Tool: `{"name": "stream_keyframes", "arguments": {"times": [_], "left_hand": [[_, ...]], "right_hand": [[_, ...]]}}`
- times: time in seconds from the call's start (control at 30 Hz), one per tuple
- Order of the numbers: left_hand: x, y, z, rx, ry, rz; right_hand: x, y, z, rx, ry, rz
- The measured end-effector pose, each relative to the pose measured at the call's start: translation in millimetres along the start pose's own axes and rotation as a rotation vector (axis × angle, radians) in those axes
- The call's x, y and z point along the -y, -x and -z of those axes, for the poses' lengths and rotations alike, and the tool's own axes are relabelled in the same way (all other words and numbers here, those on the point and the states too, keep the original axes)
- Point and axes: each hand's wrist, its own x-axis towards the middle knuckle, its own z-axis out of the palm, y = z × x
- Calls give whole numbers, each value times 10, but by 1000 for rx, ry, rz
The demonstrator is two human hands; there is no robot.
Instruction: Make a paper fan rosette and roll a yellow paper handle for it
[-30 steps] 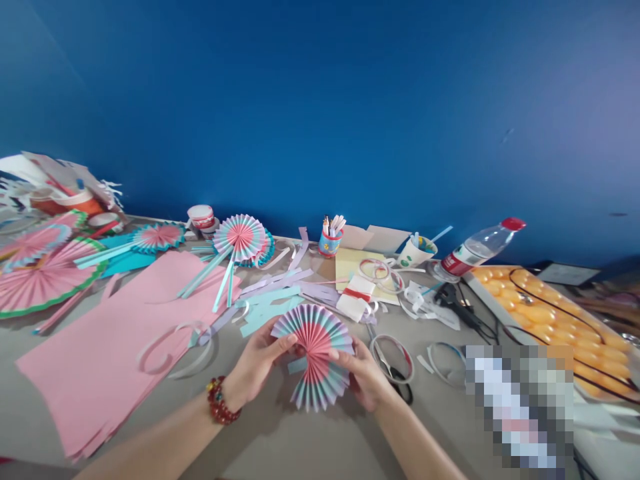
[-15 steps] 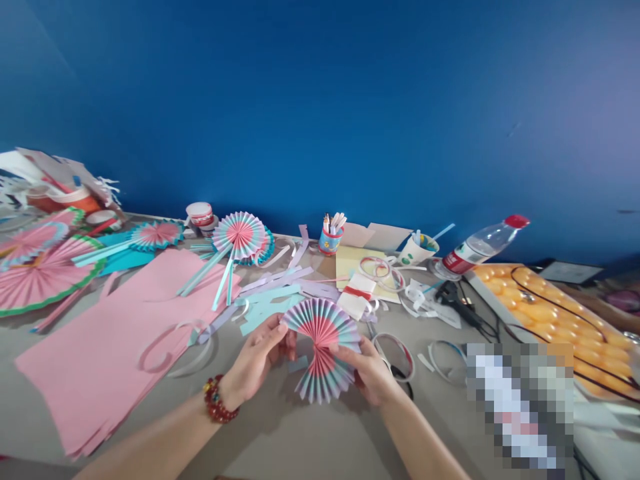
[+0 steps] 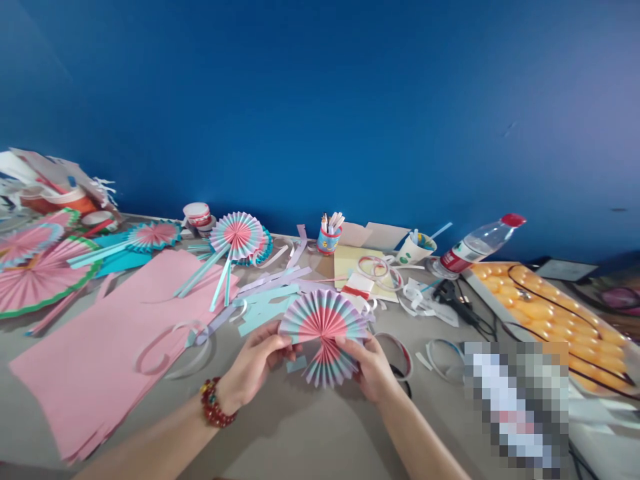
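Two pleated pink paper fans, one green-edged (image 3: 50, 283) and one light-blue-edged (image 3: 30, 243), overlap at the far left. A pink rosette with a teal rim (image 3: 154, 235) lies to their right. Nearer the person, a stack of pink paper (image 3: 95, 353) spreads diagonally, with a curl of tape (image 3: 203, 353) reaching over its right edge. Red-and-white tubs (image 3: 197, 215) stand by the blue wall (image 3: 320, 120), left of a finished-looking round fan (image 3: 236, 235) with pale-blue strip handles (image 3: 200, 272).

Wearing a bracelet of red beads (image 3: 216, 403), the left hand (image 3: 255, 363) pinches the left edge of a pleated pink, light-blue and lilac paper fan (image 3: 325, 313), thumb in front. This fan is held up near the table's front, at the middle of the view, and a gap in its circle opens at the left. Behind it lie light-blue paper strips (image 3: 265, 308) and, by the wall, a pencil cup (image 3: 329, 240). The right hand (image 3: 373, 367) grasps the fan's right side, its thumb near the centre; its other fingers are mostly hidden.

Just beyond that hand is a tape ring (image 3: 409, 360). Farther right come a printed paper cup (image 3: 415, 249), a black glue gun (image 3: 453, 297), a red-capped plastic bottle (image 3: 473, 248) and a panel of yellow bumps (image 3: 555, 313) crossed by a black cable.
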Motion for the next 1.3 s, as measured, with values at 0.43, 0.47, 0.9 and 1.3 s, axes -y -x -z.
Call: {"name": "stream_keyframes", "arguments": {"times": [0.43,0.47,0.9,1.3], "left_hand": [[176,23,-15,-41,39,140],[188,27,-19,-42,39,155],[66,62,-51,112,-398,-206],[-52,96,-46,15,-1129,-613]], "right_hand": [[20,10,-23,-33,-9,15],[25,17,-34,-43,-8,12],[35,-53,3,-163,-121,7],[29,-30,-30,-105,-63,54]]}}
